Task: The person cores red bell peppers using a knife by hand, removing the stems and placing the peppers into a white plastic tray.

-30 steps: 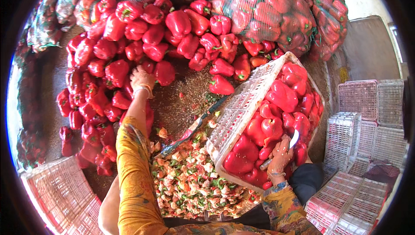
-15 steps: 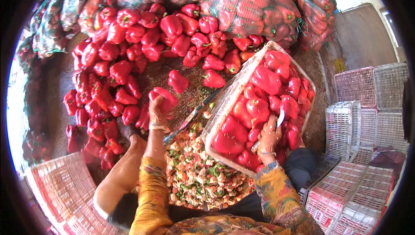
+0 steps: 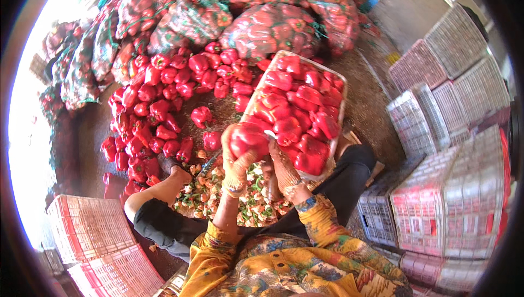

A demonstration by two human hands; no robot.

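In my left hand (image 3: 236, 166) is a red bell pepper (image 3: 248, 140), fingers wrapped round its side. Close beside it, my right hand (image 3: 283, 167) grips a small knife (image 3: 269, 133) whose pale blade tip shows against the pepper's right side; whether it cuts in, I cannot tell. Beneath my hands lies a heap of cut pepper cores and seeds (image 3: 256, 188). A crate (image 3: 339, 117) filled with red peppers tilts just beyond my right hand. Loose whole peppers (image 3: 158, 108) cover the floor at the far left, with two lying nearer my left hand.
Bulging mesh sacks of peppers (image 3: 270, 29) line the back. Stacked plastic crates (image 3: 447, 193) rise on the right, and more crates (image 3: 93, 226) stand at the lower left. My bent legs frame the core heap, a bare foot (image 3: 177, 179) beside the loose peppers.
My left hand has brought a pepper from the pile side to the middle. My right hand has come off the crate toward it with the knife. The whole view has shifted.
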